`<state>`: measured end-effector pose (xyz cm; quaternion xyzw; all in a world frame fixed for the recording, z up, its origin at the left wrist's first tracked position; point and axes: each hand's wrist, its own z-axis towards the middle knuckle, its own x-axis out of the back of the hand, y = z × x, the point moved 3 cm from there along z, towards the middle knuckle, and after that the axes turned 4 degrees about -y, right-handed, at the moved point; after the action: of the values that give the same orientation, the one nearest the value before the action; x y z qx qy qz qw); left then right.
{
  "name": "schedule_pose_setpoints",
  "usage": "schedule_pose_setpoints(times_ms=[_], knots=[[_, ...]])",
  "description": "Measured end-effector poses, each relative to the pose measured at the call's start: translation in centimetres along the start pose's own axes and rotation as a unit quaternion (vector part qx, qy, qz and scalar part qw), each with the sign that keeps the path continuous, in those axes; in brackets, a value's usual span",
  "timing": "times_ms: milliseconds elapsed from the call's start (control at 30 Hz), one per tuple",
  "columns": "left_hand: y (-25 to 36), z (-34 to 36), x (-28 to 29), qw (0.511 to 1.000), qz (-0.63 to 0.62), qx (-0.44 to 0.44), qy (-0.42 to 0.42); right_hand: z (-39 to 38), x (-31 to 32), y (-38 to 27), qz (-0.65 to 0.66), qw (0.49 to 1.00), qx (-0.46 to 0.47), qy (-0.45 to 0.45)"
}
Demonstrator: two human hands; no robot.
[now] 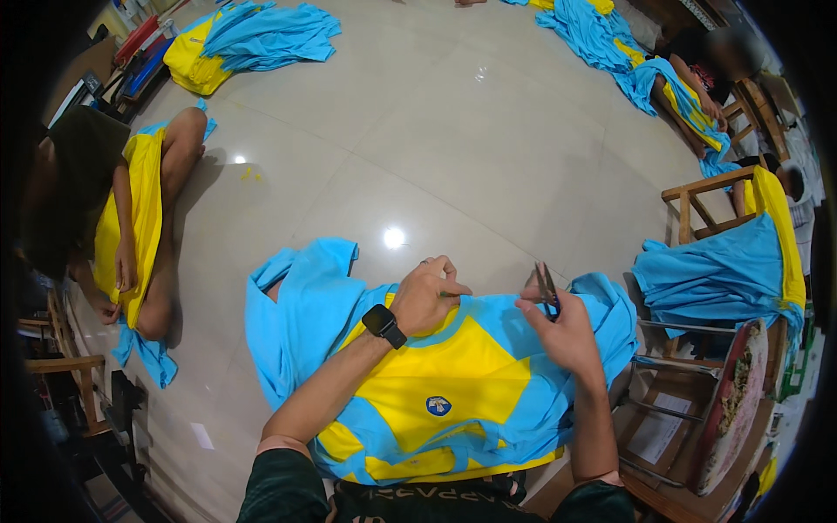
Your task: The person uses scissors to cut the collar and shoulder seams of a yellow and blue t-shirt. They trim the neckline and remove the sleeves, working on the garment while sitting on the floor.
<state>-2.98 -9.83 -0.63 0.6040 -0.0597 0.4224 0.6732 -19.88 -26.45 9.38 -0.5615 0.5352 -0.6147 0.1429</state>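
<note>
One blue-and-yellow shirt [445, 375] is pinched near its collar [454, 324] by the left hand [425, 295] as the right hand [567, 327] grips small scissors [547, 294].

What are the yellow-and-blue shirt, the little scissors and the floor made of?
Shirt: soft, mostly matte cloth, because it folds and drapes; exact fibre unclear.
Scissors: probably metal, with thin, stiff-looking dark blades.
Floor: likely glossy tile, showing bright reflections and faint straight seams.

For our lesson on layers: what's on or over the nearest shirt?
The left hand, right hand, scissors in its grip, and a round blue badge. Shirt directly beneath them is hidden.
</note>
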Motion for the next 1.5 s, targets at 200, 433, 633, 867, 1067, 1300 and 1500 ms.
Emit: schedule_pose_setpoints(times_ms=[200,433,633,867,1067,1300,1500], knots=[[1.6,-0.6,1.3,0.998,-0.029,0.052,-0.015,1.8,-4.4,0.5,-0.133,0.985,0.081,-0.068],[0.0,-2.9,-0.8,0.886,-0.379,0.268,0.007,2.0,-5.4,2.0,-0.03,0.989,-0.078,-0.121],[0.0,-2.8,-2.5,0.835,-0.487,0.254,0.032,2.3,-5.4,1.9,0.002,0.998,-0.006,-0.062],[0.4,-3.2,-2.5,0.868,-0.428,0.25,0.031,2.1,-5.3,2.1,0.076,0.986,-0.093,-0.113],[1.2,-3.0,-2.2,0.9,-0.353,0.251,0.051,2.1,-5.9,2.3,0.075,0.988,-0.065,-0.122],[0.3,-3.2,-2.9,0.903,-0.336,0.267,0.029,2.2,-6.6,2.9,0.048,0.992,-0.032,-0.112],[-0.5,-3.3,-3.6,0.829,-0.46,0.317,-0.021,1.9,-5.1,1.0,-0.112,0.992,0.057,0.01]])
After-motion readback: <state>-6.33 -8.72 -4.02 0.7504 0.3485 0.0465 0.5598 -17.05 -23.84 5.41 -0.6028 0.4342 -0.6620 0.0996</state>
